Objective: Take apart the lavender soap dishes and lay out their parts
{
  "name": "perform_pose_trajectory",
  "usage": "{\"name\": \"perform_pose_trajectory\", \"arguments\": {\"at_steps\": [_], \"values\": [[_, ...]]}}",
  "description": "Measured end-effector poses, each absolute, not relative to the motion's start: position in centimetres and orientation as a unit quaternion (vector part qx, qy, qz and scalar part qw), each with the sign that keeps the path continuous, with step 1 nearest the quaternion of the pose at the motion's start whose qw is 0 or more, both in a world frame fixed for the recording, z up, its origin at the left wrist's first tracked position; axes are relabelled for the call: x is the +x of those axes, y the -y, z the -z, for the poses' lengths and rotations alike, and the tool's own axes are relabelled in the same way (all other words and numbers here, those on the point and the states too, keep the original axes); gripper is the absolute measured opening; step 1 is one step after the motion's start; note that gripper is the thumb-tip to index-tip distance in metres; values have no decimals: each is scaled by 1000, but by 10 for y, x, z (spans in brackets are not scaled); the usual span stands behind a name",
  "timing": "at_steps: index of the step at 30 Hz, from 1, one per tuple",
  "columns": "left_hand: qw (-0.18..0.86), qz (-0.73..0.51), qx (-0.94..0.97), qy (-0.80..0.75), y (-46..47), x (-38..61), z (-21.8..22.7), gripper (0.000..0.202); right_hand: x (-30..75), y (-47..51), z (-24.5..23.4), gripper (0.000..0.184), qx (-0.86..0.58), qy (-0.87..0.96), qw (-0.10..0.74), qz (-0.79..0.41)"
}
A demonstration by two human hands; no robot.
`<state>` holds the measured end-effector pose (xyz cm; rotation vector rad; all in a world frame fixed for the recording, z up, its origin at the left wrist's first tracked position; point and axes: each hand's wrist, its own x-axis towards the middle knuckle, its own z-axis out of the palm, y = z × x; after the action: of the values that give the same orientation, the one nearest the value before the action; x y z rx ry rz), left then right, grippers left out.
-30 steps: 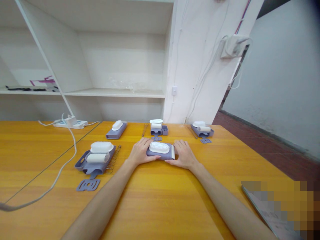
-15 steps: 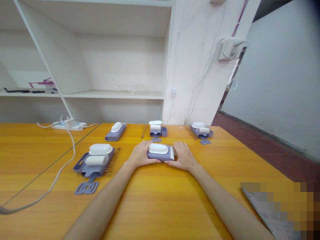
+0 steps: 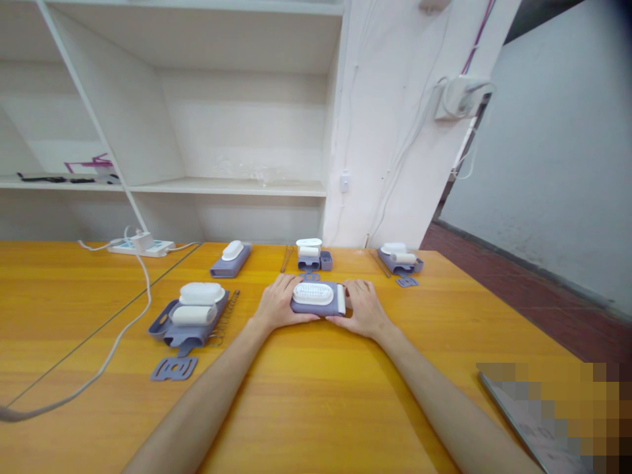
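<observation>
Between my two hands is a purple-grey case (image 3: 318, 307) with a white oval brush (image 3: 313, 293) on top, its bristles facing up. My left hand (image 3: 277, 306) grips the case's left end, thumb along the near edge. My right hand (image 3: 366, 309) closes around the right end, where a white roll-like piece (image 3: 341, 299) shows at the edge; the fingers partly hide what lies beyond it. To the left sits a similar set in pieces, with a white oval piece (image 3: 201, 293), a white roll (image 3: 194, 315), a flat slotted purple-grey plate (image 3: 174, 368) and a metal spring (image 3: 228, 315).
Along the table's back stand a similar case (image 3: 231, 263) and two sets of parts, one in the middle (image 3: 309, 262) and one at right (image 3: 399, 262). A power strip (image 3: 143, 246) trails a white cable (image 3: 133, 322) across the left side. A flat panel (image 3: 513, 421) lies front right.
The view has shifted slightly, so the table items appear a little farther right. Both hands keep their hold on the case, with hardly any movement.
</observation>
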<state>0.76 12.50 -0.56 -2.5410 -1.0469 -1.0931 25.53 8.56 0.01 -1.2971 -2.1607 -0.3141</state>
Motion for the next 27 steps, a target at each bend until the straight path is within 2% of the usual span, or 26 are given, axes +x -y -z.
{"name": "perform_pose_trajectory", "arguments": {"at_steps": [10,16,27], "values": [[132,386,-848,338,-125,7,8,83,250,-83,-10,72,-476,826,237,190],[141,383,-847,340,-126,7,8,81,247,-84,-8,63,-483,820,218,216],[142,375,-853,335,-127,6,8,83,247,-83,-7,63,-491,815,207,227]]}}
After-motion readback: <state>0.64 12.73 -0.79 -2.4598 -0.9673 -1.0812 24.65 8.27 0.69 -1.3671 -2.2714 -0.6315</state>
